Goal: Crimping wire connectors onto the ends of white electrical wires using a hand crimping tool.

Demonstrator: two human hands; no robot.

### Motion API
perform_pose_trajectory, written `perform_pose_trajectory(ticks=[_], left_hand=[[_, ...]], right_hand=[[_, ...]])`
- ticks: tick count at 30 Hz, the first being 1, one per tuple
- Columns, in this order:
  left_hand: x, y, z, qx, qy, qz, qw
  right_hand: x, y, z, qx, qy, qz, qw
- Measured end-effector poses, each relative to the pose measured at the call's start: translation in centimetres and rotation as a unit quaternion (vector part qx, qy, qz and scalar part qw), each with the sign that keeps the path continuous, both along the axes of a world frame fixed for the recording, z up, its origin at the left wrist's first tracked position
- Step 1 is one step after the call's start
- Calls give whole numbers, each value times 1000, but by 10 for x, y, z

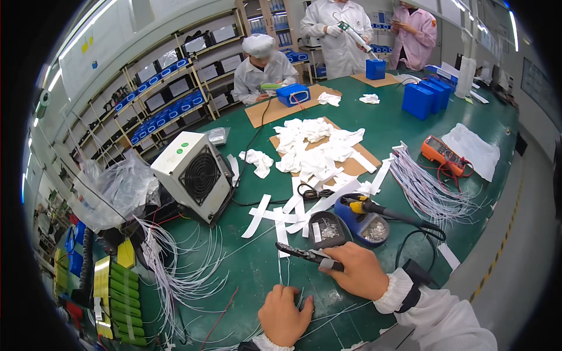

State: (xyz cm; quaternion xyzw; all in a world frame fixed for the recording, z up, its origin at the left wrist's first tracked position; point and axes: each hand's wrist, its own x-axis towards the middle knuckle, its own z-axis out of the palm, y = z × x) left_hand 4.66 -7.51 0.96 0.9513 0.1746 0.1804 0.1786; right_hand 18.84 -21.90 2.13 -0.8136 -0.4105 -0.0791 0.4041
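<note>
My right hand (358, 270) is closed around the handles of a dark wire stripper (301, 253), its jaws pointing left over the green table. Just left of and nearer than it, my left hand (285, 316) rests low with curled fingers on thin white wires (283, 270). Short wire ends stick out past its fingertips, and more strands trail from beneath it. A large fan of loose white wires (190, 269) spreads to its left. Beyond the stripper stand a small black tray (329, 231) of scraps and a blue soldering iron stand (369, 225) with an iron in it.
A fan unit (196, 175) stands at left, near green battery cells (124, 301). White cloths (316, 146) and paper strips lie mid-table. At right are a wire bundle (430, 190) and an orange multimeter (443, 153). Blue battery packs (418, 100) and co-workers are at the far side.
</note>
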Motion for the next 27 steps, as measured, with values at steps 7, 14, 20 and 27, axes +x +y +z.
perform_pose_trajectory(ticks=[7, 14, 20, 27], left_hand=[[5, 4, -10, -41, -83, -21, 995], [-1, 11, -9, -484, -115, 34, 867], [-3, 15, 3, -626, -95, 22, 774], [-7, 10, 5, -574, -143, 34, 806]], right_hand=[[-3, 1, -3, -25, -3, 9, 1000], [-14, 1, 2, -87, -19, 29, 996], [-24, 2, 5, -114, -47, 62, 990], [-26, 5, 2, -94, -48, 67, 992]])
